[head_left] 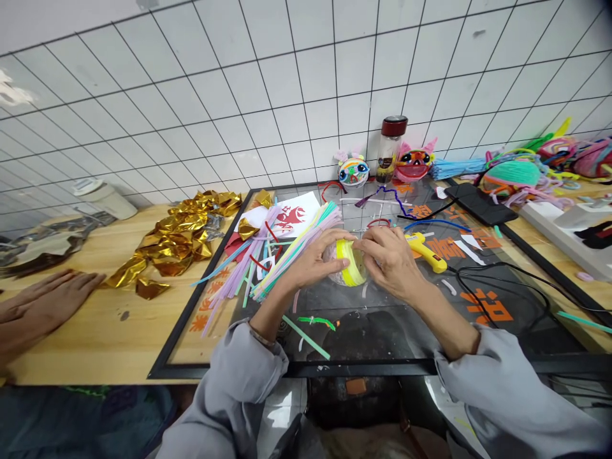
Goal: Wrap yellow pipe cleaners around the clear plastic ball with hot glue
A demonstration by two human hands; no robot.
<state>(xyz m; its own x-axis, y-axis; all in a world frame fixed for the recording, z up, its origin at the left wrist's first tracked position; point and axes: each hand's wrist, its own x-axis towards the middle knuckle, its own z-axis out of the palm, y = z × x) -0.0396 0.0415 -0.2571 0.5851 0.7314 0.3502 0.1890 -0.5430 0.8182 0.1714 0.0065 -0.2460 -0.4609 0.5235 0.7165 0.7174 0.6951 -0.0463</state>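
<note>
A round ball-like piece [352,271], pale on its left and banded with bright yellow fuzzy strips like pipe cleaners, is held above the dark board. My left hand [319,258] is wrapped round its left side, thumb across the yellow band. At its upper right, my right hand [389,260] is closed with the fingertips pinched together; whatever lies between them is hidden. A bundle of pastel pipe cleaners [296,252] fans out just left of my left hand. Right of my right hand lies a yellow hot glue gun [427,252].
Crumpled gold foil [179,233] covers the table's left part, near another person's hands [52,299]. Along the wall stand two decorated animal-face balls [352,171] and a lidded bottle [391,150]. A phone [482,204], black cables [492,271] and coloured pipe cleaners [514,175] lie rightward.
</note>
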